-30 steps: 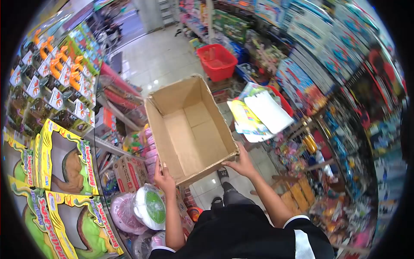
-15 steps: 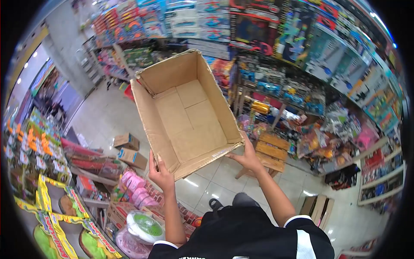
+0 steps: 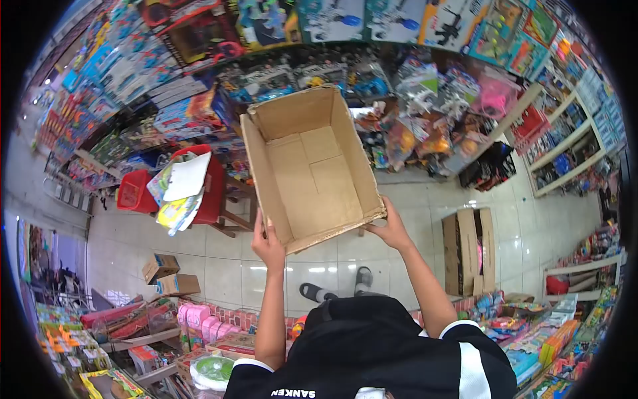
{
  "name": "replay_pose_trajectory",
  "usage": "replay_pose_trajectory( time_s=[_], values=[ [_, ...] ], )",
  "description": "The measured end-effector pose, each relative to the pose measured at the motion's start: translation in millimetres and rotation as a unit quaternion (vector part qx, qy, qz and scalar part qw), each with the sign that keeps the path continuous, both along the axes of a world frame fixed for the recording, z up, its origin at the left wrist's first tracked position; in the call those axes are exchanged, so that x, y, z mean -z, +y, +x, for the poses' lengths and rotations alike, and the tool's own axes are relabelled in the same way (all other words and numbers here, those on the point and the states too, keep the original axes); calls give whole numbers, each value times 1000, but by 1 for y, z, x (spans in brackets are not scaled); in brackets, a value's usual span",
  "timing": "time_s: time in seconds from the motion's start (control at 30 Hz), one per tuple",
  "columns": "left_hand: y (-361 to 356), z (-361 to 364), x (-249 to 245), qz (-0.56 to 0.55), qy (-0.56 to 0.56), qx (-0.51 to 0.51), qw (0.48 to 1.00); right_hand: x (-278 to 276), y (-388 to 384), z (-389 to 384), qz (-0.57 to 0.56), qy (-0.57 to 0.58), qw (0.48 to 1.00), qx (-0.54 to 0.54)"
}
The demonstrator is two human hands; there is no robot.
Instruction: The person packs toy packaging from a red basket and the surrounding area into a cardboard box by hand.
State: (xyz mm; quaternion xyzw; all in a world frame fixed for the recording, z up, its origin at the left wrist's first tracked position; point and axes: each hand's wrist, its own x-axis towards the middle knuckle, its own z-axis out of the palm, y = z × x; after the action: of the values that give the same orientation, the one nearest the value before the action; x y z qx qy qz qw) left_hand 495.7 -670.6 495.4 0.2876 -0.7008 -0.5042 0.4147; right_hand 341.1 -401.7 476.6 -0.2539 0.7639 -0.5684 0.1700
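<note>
Between my two hands is an open cardboard box point(image 3: 312, 166), its inside bare, tilted toward me above the floor. At its lower left corner my left hand point(image 3: 269, 247) grips the wall, with the thumb up along the outside. My right hand point(image 3: 392, 229) holds the lower right corner, its fingers partly hidden under the box.
Shelves of packaged toys point(image 3: 392, 80) run along the far side. Red bins point(image 3: 211, 186) with papers stand at the left. Two small cartons point(image 3: 178, 284) lie on the tiled floor point(image 3: 232, 266). A long open carton point(image 3: 468, 253) is at the right. Goods line the near side.
The view has swung to the right, bringing in the red bins and the whole long carton. The box is still in both my hands and appears slightly further right in view.
</note>
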Motion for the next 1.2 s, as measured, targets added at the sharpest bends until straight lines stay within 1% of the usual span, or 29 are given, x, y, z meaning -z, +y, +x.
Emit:
replay_pose_trajectory(
  time_s=[0.07, 0.2, 0.23, 0.27, 0.3, 0.33, 0.37, 0.4, 0.47, 0.5, 0.53, 0.57, 0.6, 0.63, 0.67, 0.7, 0.73, 0.8, 0.87, 0.9, 0.97, 1.0, 1.03, 1.07, 1.13, 1.17, 1.2],
  values=[
    [15, -20, 35, -18, -33, 45, 998, 26, 25, -4, 29, 17, 998, 46],
    [30, -48, 92, -22, -85, 73, 993, 64, 51, -5, 59, 12, 995, 81],
    [33, -55, 104, -22, -89, 74, 993, 78, 52, -7, 27, -1, 996, 90],
    [36, -60, 117, -58, -124, 73, 988, 92, 53, -8, -6, -15, 995, 99],
    [39, -61, 127, -94, -158, 72, 980, 109, 54, -9, -7, -21, 995, 99],
    [43, -60, 135, -95, -162, 72, 980, 125, 55, -11, 38, 15, 994, 97],
    [47, -60, 142, -92, -215, 89, 968, 138, 58, -13, 83, 51, 991, 94],
    [52, -62, 142, -89, -265, 105, 954, 143, 59, -12, 84, 51, 991, 93],
    [52, -65, 142, -68, -282, 111, 951, 151, 61, -10, 62, -8, 992, 109],
    [52, -63, 146, -47, -302, 115, 945, 149, 61, -9, 65, -9, 992, 109],
    [50, -63, 150, -44, -303, 114, 945, 148, 60, -8, 165, -22, 977, 130],
    [45, -65, 153, -40, -345, 132, 928, 145, 58, -7, 262, -35, 953, 149],
    [38, -68, 156, -37, -385, 148, 910, 143, 56, -8, 264, -34, 953, 145],
    [31, -70, 153, -35, -386, 144, 911, 142, 53, -9, 188, -42, 970, 145],
    [25, -71, 151, -34, -346, 183, 920, 141, 50, -8, 112, -50, 982, 145],
    [18, -71, 148, -33, -304, 221, 926, 143, 47, -7, 113, -50, 982, 139],
    [9, -71, 148, -32, -304, 217, 927, 147, 42, -6, 107, -40, 981, 157],
    [-9, -70, 147, -17, -299, 263, 917, 149, 34, -3, 102, -28, 979, 175],
    [-20, -64, 148, 1, -280, 261, 924, 146, 33, 2, 152, -50, 970, 185],
    [-19, -57, 150, 20, -265, 261, 928, 157, 37, 8, 159, -52, 968, 184],
    [-11, -40, 151, 38, -261, 245, 933, 204, 41, 18, 218, -48, 952, 208],
    [-8, -27, 153, 48, -257, 227, 938, 224, 46, 26, 222, -48, 952, 203],
    [-8, -12, 165, 52, -257, 223, 939, 243, 56, 35, 227, -10, 957, 179],
    [-8, 9, 185, 63, -305, 220, 924, 261, 68, 47, 231, 28, 961, 153],
    [-7, 53, 221, 74, -387, 219, 893, 296, 94, 67, 367, -19, 928, 61],
    [-4, 81, 237, 77, -422, 221, 876, 306, 107, 76, 421, -107, 901, 8],
    [-3, 108, 250, 68, -435, 233, 867, 311, 114, 79, 468, -189, 862, -43]
  ],
)
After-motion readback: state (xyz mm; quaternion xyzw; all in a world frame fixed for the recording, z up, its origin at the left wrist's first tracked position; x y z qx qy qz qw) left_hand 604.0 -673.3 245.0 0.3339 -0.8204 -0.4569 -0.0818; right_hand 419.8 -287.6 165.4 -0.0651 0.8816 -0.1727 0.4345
